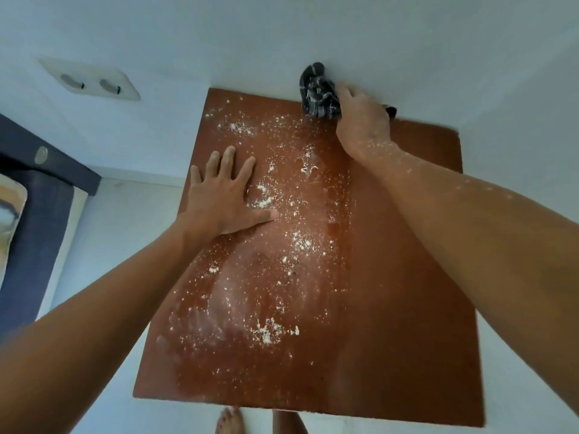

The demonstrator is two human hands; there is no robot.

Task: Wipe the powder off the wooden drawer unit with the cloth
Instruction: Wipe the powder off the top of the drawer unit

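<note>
The reddish-brown top of the wooden drawer unit (407,324) fills the middle of the head view, seen from above. White powder (266,332) is scattered over its left and central parts, in specks and small clumps. My right hand (363,123) is at the far edge by the wall, shut on a dark checked cloth (318,92) that is bunched up against the wall. My left hand (224,198) lies flat on the top's left side, fingers spread, holding nothing. Some powder clings to my right wrist and forearm.
A white wall (313,32) stands right behind the unit. A double wall socket (91,81) sits on it to the left. A dark blue bed edge (34,195) lies at far left. My bare foot (228,421) shows on the pale floor below the unit's near edge.
</note>
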